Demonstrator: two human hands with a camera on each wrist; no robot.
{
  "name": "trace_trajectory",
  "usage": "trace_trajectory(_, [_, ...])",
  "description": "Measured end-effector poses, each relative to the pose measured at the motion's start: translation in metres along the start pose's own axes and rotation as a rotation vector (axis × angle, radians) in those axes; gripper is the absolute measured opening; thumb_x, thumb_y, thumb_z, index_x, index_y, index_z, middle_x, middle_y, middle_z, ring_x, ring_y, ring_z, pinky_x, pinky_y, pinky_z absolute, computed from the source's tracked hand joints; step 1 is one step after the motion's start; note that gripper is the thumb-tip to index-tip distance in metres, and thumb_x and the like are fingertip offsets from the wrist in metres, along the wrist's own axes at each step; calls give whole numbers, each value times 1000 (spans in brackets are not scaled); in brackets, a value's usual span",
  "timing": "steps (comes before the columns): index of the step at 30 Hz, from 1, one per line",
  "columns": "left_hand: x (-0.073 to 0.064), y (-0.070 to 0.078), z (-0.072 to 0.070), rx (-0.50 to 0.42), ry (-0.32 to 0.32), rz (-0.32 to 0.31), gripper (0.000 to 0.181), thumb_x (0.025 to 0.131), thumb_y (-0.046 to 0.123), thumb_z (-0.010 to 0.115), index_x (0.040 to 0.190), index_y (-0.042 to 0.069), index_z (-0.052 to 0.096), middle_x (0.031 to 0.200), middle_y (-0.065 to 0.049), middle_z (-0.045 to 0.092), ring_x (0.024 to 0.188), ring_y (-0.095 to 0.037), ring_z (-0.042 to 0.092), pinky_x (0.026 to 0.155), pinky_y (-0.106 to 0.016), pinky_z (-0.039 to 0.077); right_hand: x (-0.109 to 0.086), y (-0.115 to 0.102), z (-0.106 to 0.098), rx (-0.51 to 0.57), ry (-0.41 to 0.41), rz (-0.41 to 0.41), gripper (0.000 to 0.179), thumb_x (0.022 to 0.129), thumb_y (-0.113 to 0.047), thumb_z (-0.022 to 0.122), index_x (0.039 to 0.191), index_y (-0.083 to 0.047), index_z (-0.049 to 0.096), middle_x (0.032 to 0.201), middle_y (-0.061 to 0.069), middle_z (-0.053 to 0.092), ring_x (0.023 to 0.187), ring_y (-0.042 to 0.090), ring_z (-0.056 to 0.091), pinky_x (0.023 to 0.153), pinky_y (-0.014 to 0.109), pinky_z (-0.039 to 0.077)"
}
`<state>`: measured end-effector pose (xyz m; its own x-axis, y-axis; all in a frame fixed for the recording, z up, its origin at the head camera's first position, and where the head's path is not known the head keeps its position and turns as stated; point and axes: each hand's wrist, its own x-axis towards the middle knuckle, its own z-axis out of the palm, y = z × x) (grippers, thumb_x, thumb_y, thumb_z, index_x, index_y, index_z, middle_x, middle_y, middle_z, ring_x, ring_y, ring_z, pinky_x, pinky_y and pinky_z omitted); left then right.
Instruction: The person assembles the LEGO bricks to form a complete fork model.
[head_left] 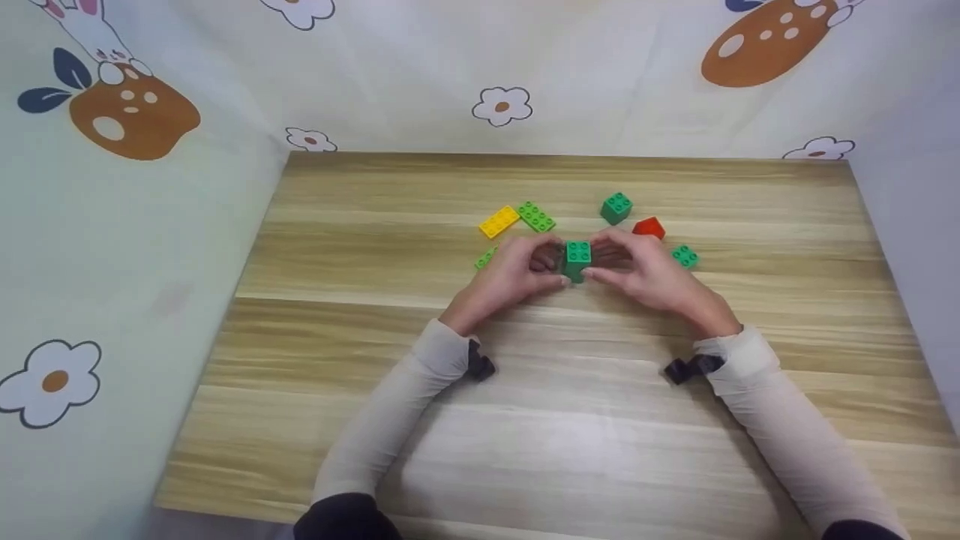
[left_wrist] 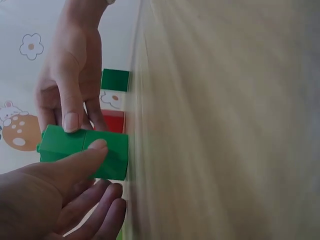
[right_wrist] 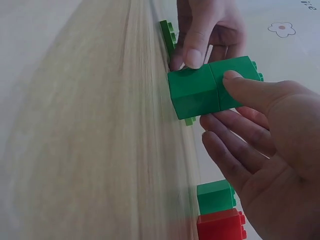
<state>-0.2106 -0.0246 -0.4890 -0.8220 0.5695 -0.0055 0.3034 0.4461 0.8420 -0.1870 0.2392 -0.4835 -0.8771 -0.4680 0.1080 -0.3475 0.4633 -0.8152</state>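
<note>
Two green building bricks (head_left: 577, 259) stand one on top of the other, studs up, between my hands. My left hand (head_left: 513, 271) pinches the lower brick (left_wrist: 112, 157), its thumb flat on the near face. The right hand (head_left: 646, 271) grips the upper brick (right_wrist: 237, 75), thumb on the near side and fingers behind. A seam shows between the two bricks in both wrist views. Just beyond my right hand lies a red brick (head_left: 649, 228), partly covered by it in the head view. A light green brick (head_left: 486, 259) peeks out beside my left hand.
Behind the hands lie a yellow brick (head_left: 499, 222), a light green brick (head_left: 536, 216) and a darker green brick (head_left: 616, 208). Another green brick (head_left: 684, 256) is right of my right hand. Patterned cloth walls (head_left: 405, 90) border the wooden table (head_left: 525, 465).
</note>
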Motion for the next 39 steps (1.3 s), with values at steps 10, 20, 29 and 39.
trace_trajectory(10, [-11,-8,-31,171,172,7,37,92,11,87,128,7,76,128,-10,77,120,-26,71,110,-39,57,13,-5,4,-20,80,-22,40,99,-26,82,135,-13,68,129,5,77,121,26,74,110,48,59])
trace_trajectory(20, [-33,-29,-51,214,238,-11,33,91,13,88,121,5,78,124,-12,78,119,-31,68,113,-45,52,50,-16,4,43,233,52,43,104,-18,75,142,-4,62,138,15,71,131,29,68,114,43,58])
trace_trajectory(29, [-46,-41,-56,210,193,-87,35,92,16,89,124,7,77,128,-11,76,119,-26,70,110,-40,58,84,-20,6,28,236,147,45,107,-10,68,149,-2,55,145,18,66,138,29,64,116,43,56])
trace_trajectory(39, [-43,-41,-55,190,163,-104,36,92,15,88,125,8,76,128,-10,76,114,-21,72,105,-38,61,104,-16,5,-76,166,301,50,110,-13,63,156,-2,47,152,21,61,142,31,60,120,46,53])
